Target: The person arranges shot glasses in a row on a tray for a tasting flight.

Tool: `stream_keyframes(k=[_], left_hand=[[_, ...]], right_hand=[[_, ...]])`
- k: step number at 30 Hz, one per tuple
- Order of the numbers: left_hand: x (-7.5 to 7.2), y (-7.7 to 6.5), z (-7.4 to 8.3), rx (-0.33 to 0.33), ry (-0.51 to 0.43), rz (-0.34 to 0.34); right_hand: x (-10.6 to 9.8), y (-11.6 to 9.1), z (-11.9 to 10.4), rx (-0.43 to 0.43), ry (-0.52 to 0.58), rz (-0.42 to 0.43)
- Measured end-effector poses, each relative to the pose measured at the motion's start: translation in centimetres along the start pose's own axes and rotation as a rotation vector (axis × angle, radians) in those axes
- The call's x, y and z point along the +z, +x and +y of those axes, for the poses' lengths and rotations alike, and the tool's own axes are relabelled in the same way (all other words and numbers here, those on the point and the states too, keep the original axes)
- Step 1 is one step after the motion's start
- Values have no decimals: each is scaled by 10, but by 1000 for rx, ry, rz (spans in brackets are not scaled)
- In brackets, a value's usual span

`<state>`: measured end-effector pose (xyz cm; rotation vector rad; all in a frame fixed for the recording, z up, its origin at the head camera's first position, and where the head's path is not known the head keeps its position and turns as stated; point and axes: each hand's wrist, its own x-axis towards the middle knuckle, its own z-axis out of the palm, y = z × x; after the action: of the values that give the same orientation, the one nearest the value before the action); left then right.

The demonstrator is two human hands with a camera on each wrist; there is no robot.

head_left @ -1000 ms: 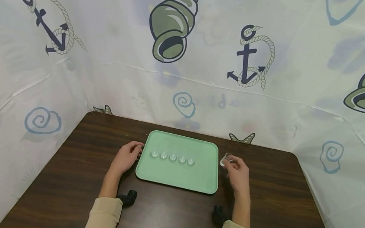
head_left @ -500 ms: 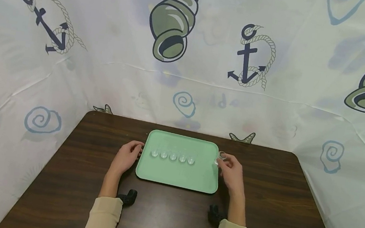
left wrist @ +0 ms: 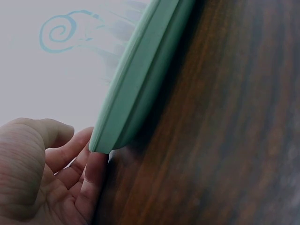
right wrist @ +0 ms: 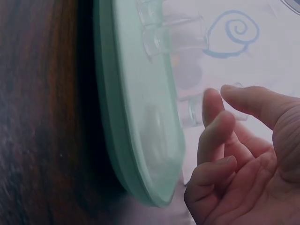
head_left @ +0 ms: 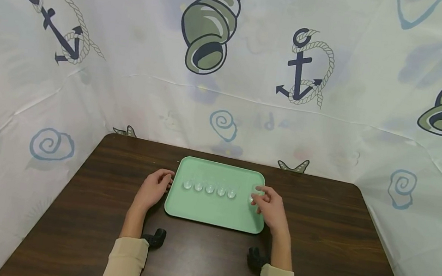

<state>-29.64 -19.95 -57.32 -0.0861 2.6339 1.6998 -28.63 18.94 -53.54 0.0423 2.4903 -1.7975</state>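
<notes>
My right hand pinches a small clear shot glass between thumb and fingertips, over the right side of a light green tray. The fingers hide part of this glass; whether its base touches the tray I cannot tell. To its left, several matching shot glasses stand upright in a row across the middle of the tray. My left hand rests at the tray's left edge. In the left wrist view its relaxed fingers touch the tray rim, while the thumb stays apart from it.
The tray lies on a dark brown wooden table. Behind the table hangs a pale curtain printed with shells and anchors. A black wrist strap sits on the left forearm, another wrist strap on the right.
My right hand has carried the shot glass leftward, from beside the tray's right edge to over its right side. The left hand, the tray and the row of glasses have stayed in place.
</notes>
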Motion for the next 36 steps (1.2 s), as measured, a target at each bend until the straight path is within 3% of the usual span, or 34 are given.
stream_keyframes(k=[6, 24, 36], left_hand=[[0, 1, -1, 8, 7, 2], [0, 1, -4, 6, 23, -3], [0, 2, -4, 9, 28, -2]], right_hand=[[5, 0, -1, -16, -49, -43], [16, 3, 1, -21, -109, -64], [21, 3, 1, -19, -93, -78]])
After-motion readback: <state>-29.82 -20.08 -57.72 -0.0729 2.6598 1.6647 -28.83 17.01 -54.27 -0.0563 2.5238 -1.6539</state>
